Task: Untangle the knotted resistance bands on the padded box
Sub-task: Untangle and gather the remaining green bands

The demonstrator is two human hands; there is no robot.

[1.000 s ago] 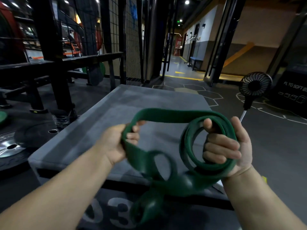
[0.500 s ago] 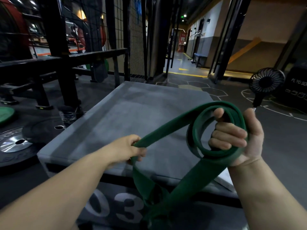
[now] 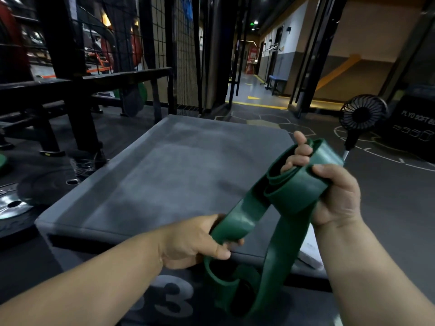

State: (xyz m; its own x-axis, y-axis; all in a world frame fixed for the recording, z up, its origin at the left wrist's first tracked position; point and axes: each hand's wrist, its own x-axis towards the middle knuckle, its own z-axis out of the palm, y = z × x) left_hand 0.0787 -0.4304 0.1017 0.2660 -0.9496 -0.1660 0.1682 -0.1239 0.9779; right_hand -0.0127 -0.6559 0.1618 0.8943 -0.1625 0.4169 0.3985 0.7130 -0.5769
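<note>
At lower right of the frame the resistance bands hung between the left hand and right hand before the padded box, a fan at the right edge, a weight plate far left.

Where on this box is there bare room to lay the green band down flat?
The top of the box is bare from its far and left edges down to the left hand. The near right corner is crowded: the right hand, the band with its hanging loops, and a white object at the right edge.
</note>
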